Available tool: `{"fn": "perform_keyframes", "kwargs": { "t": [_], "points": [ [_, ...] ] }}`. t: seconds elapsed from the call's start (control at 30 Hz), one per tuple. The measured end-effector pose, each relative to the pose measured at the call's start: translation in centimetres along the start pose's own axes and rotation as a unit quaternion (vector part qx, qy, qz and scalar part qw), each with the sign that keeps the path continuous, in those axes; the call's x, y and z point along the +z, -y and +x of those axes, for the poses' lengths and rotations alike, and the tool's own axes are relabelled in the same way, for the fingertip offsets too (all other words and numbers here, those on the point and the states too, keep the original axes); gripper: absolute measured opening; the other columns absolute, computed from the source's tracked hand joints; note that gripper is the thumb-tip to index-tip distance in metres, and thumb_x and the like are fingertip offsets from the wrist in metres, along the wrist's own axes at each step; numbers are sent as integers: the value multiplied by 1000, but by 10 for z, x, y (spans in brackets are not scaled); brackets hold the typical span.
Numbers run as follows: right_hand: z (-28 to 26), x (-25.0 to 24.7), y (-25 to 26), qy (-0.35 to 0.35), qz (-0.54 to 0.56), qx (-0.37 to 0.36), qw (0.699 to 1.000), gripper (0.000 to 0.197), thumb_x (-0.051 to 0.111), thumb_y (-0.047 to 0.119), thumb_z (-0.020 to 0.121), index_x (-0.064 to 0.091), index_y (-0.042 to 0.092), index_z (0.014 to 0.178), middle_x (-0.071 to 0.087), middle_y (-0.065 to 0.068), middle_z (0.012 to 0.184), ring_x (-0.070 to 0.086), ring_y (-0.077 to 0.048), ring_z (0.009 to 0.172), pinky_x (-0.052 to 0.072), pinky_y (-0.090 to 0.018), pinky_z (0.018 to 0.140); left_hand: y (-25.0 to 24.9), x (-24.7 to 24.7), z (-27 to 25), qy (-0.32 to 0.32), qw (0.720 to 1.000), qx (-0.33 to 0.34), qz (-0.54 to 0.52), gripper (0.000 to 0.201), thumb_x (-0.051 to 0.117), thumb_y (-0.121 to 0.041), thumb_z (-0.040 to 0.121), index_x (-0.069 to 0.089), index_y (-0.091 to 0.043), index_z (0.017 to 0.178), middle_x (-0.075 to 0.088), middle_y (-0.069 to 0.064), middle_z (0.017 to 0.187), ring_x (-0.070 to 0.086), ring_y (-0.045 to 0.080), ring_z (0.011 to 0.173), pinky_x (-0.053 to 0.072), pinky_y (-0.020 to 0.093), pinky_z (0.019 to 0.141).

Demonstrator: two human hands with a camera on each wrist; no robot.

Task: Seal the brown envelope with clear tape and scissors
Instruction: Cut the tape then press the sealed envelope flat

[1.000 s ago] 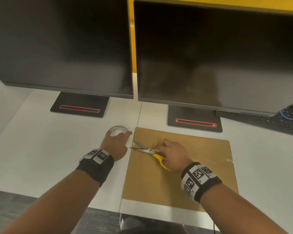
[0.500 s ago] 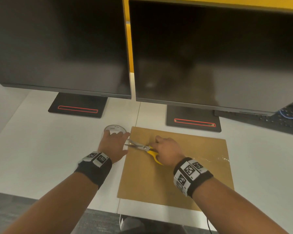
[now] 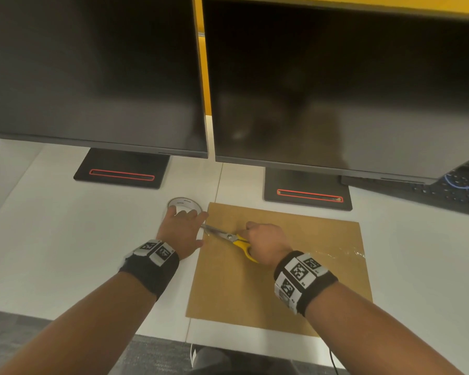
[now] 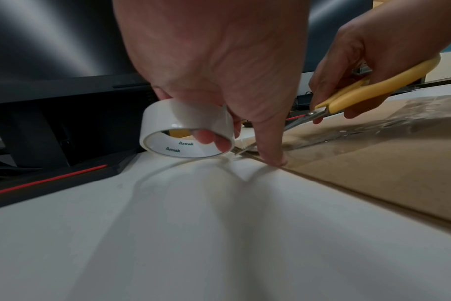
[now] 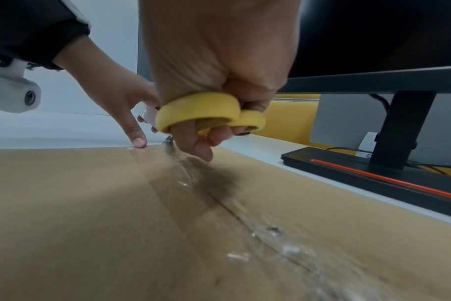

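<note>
A brown envelope (image 3: 279, 269) lies flat on the white desk, with a strip of clear tape (image 5: 193, 183) running across it. My left hand (image 3: 183, 226) grips the clear tape roll (image 4: 185, 130) just off the envelope's left edge, and its thumb (image 4: 272, 146) presses down on that edge. My right hand (image 3: 266, 246) holds the yellow-handled scissors (image 3: 233, 239) with fingers through the loops (image 5: 201, 112). The blades (image 4: 300, 120) point left at the tape between roll and envelope.
Two dark monitors (image 3: 336, 90) on black stands (image 3: 307, 193) hang close over the back of the desk (image 3: 65, 239). A keyboard (image 3: 458, 193) sits at the far right. The desk's front edge runs just below the envelope.
My right hand has slid the scissors left until the blades reach the left hand at the envelope's edge. The left hand stays on the roll.
</note>
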State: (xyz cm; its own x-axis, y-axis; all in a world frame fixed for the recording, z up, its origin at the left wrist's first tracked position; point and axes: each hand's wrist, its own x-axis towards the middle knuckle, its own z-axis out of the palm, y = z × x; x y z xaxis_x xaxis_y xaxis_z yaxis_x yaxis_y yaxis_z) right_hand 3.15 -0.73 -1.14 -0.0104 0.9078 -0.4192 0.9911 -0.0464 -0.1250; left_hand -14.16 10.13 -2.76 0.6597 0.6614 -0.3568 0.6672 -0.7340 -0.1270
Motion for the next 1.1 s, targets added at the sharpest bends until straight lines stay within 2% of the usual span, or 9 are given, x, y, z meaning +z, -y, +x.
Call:
{"fn": "perform_keyframes", "kwargs": {
  "t": [0.3, 0.53, 0.9, 1.03, 1.1],
  "points": [
    [-1, 3, 1, -3, 1, 7, 1000, 34, 48, 17, 88, 58, 21, 120, 53, -9, 110, 61, -33, 91, 37, -30, 64, 1, 1, 0, 2, 1000, -3, -8, 63, 47, -54, 91, 26, -27, 143, 51, -2, 133, 53, 20, 117, 19, 42, 110],
    [1, 1, 9, 4, -4, 4, 1000, 32, 49, 16, 85, 58, 16, 116, 54, -9, 109, 61, -33, 88, 37, -31, 63, 1, 0, 0, -1, 1000, 0, -3, 62, 47, -55, 90, 27, -29, 143, 52, -2, 133, 53, 20, 117, 19, 42, 111],
    [1, 9, 21, 12, 21, 24, 999, 25, 46, 9, 89, 57, 6, 111, 57, -12, 111, 61, -34, 95, 42, -33, 69, 4, 3, 1, -1, 1000, -7, -5, 68, 47, -59, 88, 25, -27, 144, 51, -1, 135, 52, 21, 119, 20, 43, 110],
    [-1, 14, 12, -9, 50, 24, 998, 35, 47, 13, 89, 54, 16, 124, 53, -9, 115, 60, -33, 97, 42, -33, 69, 8, 6, 3, 9, 1000, -26, -4, 78, 45, -67, 85, 19, -26, 147, 47, 0, 140, 50, 22, 122, 20, 45, 112],
    [-6, 19, 2, -23, 88, 48, 995, 41, 49, 16, 88, 50, 21, 129, 51, -7, 119, 60, -33, 99, 46, -35, 74, 11, 7, 3, 11, 999, -38, -18, 83, 45, -69, 83, 17, -26, 148, 46, 0, 141, 48, 22, 124, 19, 47, 113]
  ]
}}
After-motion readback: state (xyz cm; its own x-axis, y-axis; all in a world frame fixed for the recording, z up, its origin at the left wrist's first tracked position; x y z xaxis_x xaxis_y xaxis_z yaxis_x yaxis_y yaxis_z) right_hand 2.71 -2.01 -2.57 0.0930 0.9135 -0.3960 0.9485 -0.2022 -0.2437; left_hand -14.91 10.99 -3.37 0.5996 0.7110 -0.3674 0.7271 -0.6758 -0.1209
